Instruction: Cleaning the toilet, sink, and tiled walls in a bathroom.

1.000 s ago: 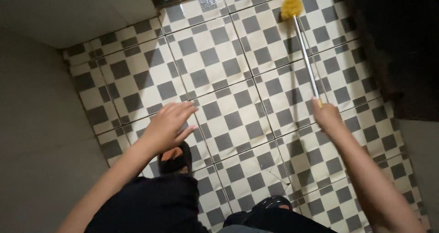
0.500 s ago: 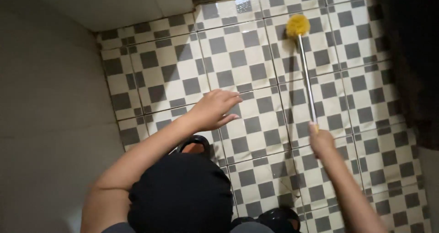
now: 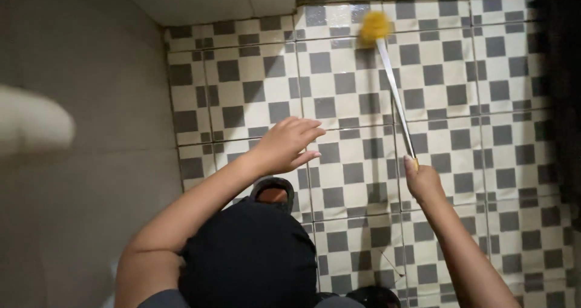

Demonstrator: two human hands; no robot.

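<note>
Brush [image 3: 387, 72] with long thin silver-white handle and round yellow bristle head; head blurred, pressed on or just above checkered floor tiles [image 3: 339, 90] close to dark strip along top edge. Handle slanted from head, upper centre, down to lower right. Lower end of handle enclosed in right hand [image 3: 422, 181]; fingers clenched around it, thumb laid along shaft.

Left hand [image 3: 284, 144] held out over floor, palm down, fingers released and slightly spread, grasping nothing. Well apart from brush handle, to its left. Whether above floor or touching it: cannot tell, though no contact visible.

Floor: square tiles in grey and off-white check pattern, pale grout lines. Plain beige wall [image 3: 78, 181] at left, meeting floor along vertical edge; second pale surface across upper left corner. Blurred pale shape [image 3: 30, 123] at far left edge, kind not identifiable.

Black-clad knee [image 3: 248, 259] at bottom centre, directly below left forearm. Dark sandal with foot [image 3: 272, 193] showing just beyond knee, on tiles. Second dark shoe tip [image 3: 375, 296] at bottom edge, between knee and right forearm. Dark shadowed area along right edge of frame.
</note>
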